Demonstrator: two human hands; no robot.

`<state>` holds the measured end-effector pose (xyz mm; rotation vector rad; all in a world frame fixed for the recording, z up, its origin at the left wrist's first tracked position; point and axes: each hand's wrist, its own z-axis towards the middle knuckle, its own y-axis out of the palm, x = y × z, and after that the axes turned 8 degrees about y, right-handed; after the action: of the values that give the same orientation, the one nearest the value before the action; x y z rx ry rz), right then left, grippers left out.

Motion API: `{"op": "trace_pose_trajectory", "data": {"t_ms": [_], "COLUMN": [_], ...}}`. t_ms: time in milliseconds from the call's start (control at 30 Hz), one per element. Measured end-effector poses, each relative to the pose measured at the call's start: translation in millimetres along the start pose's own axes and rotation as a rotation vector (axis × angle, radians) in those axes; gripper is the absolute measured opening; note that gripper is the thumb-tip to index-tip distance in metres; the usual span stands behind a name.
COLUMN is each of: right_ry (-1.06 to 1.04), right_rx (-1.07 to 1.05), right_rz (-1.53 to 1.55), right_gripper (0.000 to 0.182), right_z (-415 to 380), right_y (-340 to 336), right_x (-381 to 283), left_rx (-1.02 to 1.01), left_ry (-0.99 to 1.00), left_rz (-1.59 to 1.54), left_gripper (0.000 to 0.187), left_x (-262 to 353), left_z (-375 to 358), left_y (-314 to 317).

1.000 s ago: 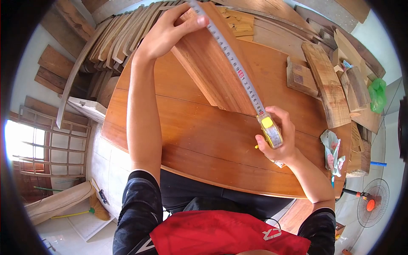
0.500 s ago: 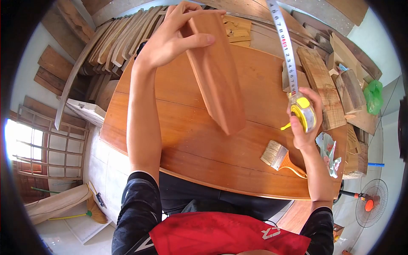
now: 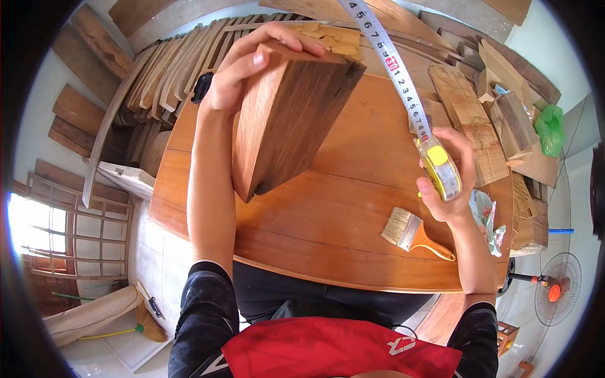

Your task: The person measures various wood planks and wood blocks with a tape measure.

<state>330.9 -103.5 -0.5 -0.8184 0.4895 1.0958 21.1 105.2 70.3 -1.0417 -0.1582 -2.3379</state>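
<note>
My left hand (image 3: 255, 63) grips the far end of a thick wooden block (image 3: 302, 113), holding it tilted above the table. The block's broad dark-grained side and a lighter reddish edge face me. In my right hand (image 3: 454, 170) is a yellow and clear tape measure (image 3: 441, 170), its fingers closed round the case. The white blade (image 3: 394, 66) runs out up and to the left, past the block's right side and apart from it, out of the top of the view. Below, a paintbrush (image 3: 413, 233) with an orange handle lies on the table.
The brown wooden table (image 3: 353, 252) has a crumpled plastic wrapper (image 3: 485, 220) at its right edge. Curved wooden slats (image 3: 170, 69) stand stacked at the back left. Boards (image 3: 469, 120) and a green plastic bag (image 3: 550, 130) are at the right. A fan (image 3: 558, 290) stands lower right.
My left hand has turned the wooden block, so a darker broad side now shows and its near end has swung left. The tape measure has tilted, its blade leaning further left.
</note>
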Motion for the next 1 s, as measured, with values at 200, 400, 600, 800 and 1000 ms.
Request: {"op": "trace_pose_trajectory", "data": {"t_ms": [200, 400, 600, 800, 1000], "right_ry": [-0.044, -0.059, -0.163, -0.113, -0.017], "right_rx": [-0.005, -0.021, -0.02, -0.072, -0.115], "right_rz": [-0.049, -0.084, -0.14, -0.21, -0.259], "right_gripper": [0.074, 0.074, 0.075, 0.072, 0.071], "right_z": [-4, -8, -3, 5, 18], "right_y": [-2, -2, 3, -2, -38], "right_x": [-5, -8, -14, -39, -56], "left_rx": [-0.153, -0.283, -0.306, -0.002, -0.098], "left_ry": [0.101, 0.123, 0.124, -0.124, -0.04], "left_rz": [-0.192, -0.356, -0.249, 0.248, 0.345], "left_gripper": [0.04, 0.041, 0.043, 0.054, 0.031], "left_x": [1, 4, 9, 25, 16], "left_z": [-4, -9, -3, -3, 17], "left_y": [-8, -15, -10, 14, 42]}}
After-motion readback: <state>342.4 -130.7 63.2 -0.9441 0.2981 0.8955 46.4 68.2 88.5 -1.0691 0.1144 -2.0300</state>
